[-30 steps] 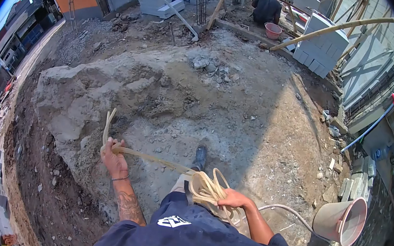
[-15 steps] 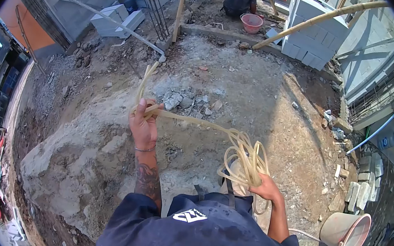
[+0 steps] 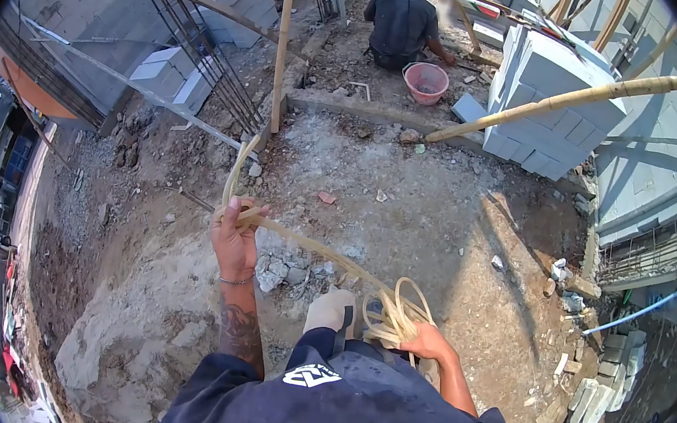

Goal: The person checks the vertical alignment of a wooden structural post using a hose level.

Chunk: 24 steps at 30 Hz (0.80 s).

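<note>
Head view: pale hose is hanging between two hands

The yellowish hose [image 3: 310, 244] is spanning the gap between left hand [image 3: 236, 242] and right hand [image 3: 430, 345]. The left fingers are curling round its strands, pinching them; the right fingers, partly hidden, are gripping a looped coil [image 3: 399, 323]. Since half a second ago the coil has been dropping nearer the lap, so the span is slanting more steeply, both ends staying gathered. A mound [image 3: 144, 340] and rubble [image 3: 281, 273] are cluttering the footing. Past the ground's [image 3: 408, 186] far edge, a person [image 3: 401, 26] is sitting beside a pink bucket [image 3: 423, 96].
</note>
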Each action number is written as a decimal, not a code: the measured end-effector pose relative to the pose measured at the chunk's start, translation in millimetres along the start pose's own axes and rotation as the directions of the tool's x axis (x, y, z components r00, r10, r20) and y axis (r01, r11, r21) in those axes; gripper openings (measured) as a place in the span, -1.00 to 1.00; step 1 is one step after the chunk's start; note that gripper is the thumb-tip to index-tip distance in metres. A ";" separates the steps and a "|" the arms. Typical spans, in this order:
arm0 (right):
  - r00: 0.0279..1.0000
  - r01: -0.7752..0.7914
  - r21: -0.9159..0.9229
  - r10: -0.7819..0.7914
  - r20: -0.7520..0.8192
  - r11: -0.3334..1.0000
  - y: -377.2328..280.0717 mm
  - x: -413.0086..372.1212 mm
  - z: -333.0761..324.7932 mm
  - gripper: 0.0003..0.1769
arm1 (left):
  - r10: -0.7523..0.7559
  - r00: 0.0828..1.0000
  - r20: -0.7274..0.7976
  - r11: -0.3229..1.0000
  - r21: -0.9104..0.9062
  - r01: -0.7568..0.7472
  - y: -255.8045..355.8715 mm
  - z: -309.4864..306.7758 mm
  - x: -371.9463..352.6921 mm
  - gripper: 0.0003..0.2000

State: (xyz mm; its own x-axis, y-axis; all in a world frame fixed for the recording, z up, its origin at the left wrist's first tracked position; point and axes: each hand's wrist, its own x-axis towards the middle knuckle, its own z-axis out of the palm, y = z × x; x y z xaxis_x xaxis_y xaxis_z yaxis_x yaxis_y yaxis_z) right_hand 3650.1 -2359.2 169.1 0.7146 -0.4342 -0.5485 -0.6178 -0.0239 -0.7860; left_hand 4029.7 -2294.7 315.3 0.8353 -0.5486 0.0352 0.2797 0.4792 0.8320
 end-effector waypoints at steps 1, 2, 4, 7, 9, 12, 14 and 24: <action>1.000 -0.016 0.038 0.015 0.008 0.999 -9.7 15.9 -18.0 -0.49 | 0.018 1.000 -0.006 1.000 0.015 -0.018 -0.7 5.4 16.0 -0.78; 1.000 -0.020 0.038 0.020 0.016 0.999 -14.5 35.4 -35.3 -0.49 | 0.015 1.000 -0.014 1.000 0.018 -0.015 -6.5 10.4 31.8 -0.78; 1.000 -0.014 -0.034 0.015 0.011 0.999 -27.3 77.6 -70.9 -0.49 | 0.042 0.996 -0.082 0.998 0.045 -0.038 -22.0 19.3 63.5 -0.75; 0.999 -0.031 -0.128 0.030 -0.016 0.991 -48.6 141.8 -126.8 -0.49 | 0.000 0.991 -0.133 1.000 0.016 0.002 -56.3 27.5 122.6 -0.74; 0.997 -0.053 -0.137 0.044 -0.065 0.989 -60.3 188.8 -162.8 -0.50 | -0.013 0.993 -0.116 1.000 -0.024 0.010 -78.3 38.8 175.1 -0.74; 0.986 0.029 -0.212 -0.063 -0.157 0.977 -87.5 265.0 -227.3 -0.48 | -0.033 0.997 -0.064 0.992 -0.127 0.024 -113.8 74.3 272.9 -0.75; 0.992 -0.026 -0.208 -0.001 -0.129 0.978 -114.7 305.4 -268.4 -0.45 | -0.073 0.995 -0.075 0.986 -0.158 0.060 -128.7 97.9 323.1 -0.75; 0.888 0.038 -0.308 -0.173 -0.425 0.951 -235.8 467.2 -459.9 -0.50 | 0.116 0.950 0.291 0.965 -0.260 -0.038 -120.9 265.0 546.6 -0.66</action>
State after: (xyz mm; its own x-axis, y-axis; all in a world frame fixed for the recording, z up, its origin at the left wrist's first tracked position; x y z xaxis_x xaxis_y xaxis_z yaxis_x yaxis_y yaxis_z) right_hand 3978.7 -2970.5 229.4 0.6025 -0.7644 -0.2296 -0.6609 -0.3165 -0.6805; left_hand 4327.1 -2834.0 380.7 0.6878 -0.6649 0.2912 0.3611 0.6614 0.6574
